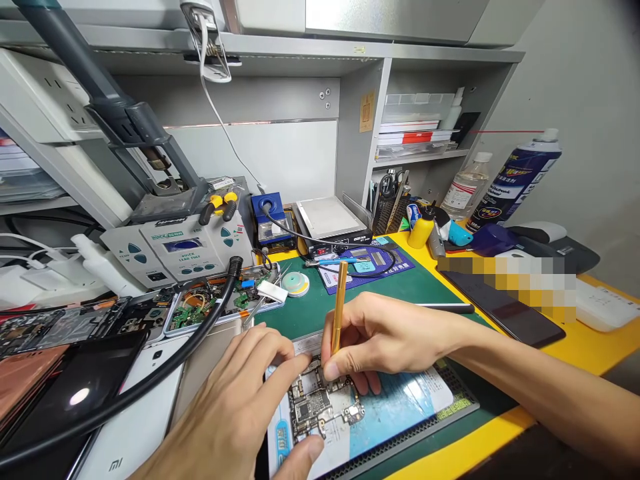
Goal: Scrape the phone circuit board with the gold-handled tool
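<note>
A bare phone circuit board [313, 405] lies on a printed blue and white pad [400, 407]. My left hand [245, 387] spans its left side, forefinger at the far edge and thumb by the near edge, steadying it. In my right hand [370, 340] is a slim gold pen-shaped tool [340, 300], pinched like a pencil and nearly upright. Its tip is hidden behind my fingers over the board's far part, so I cannot tell whether it touches.
A black hose [200, 340] curves past several phones on the left. Behind stand a hot air station [175, 247] and a soldering station [270, 217]. On the right are a dark phone [495, 300], a spray can [520, 177] and a clear bottle [465, 187].
</note>
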Motion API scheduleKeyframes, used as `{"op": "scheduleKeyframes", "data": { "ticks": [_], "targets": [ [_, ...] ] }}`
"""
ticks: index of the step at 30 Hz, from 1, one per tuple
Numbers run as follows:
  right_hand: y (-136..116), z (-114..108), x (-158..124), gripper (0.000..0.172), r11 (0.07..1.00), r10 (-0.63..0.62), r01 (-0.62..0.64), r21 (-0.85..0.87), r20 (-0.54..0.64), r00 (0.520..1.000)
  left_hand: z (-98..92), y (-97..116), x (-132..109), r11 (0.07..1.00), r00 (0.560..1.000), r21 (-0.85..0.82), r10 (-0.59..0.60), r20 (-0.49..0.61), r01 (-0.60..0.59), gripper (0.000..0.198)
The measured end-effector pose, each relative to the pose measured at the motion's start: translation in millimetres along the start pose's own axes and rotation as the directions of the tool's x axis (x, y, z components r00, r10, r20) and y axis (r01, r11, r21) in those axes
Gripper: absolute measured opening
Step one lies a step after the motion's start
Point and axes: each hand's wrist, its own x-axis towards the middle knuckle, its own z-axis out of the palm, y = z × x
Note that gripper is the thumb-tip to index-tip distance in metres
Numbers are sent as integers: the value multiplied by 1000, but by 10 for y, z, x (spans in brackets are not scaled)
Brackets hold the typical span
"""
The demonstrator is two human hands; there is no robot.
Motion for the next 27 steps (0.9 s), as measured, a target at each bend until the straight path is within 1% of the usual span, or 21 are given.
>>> {"op": "scheduleKeyframes", "data": {
  "ticks": [5,10,15,22,27],
  "targets": [
    [29,-1,0,28,1000,-13,13,14,-11,1000,19,-3,13,1000,1000,-7,-8,25,9,45],
    [43,6,5,29,999,-7,8,43,-14,1000,14,1,-3,1000,1000,-15,-4,7,5,46],
    [44,12,14,31,998,-5,6,69,-14,1000,2,7,-8,1000,1000,-3,-13,20,13,48],
    [32,23,8,34,999,19,-17,42,-38,999,-5,-2,-6,1000,1000,6,-7,13,7,44],
    [26,33,1,35,998,-3,6,62,-39,999,-9,-9,-14,1000,1000,28,12,15,-13,47]
  ]
}}
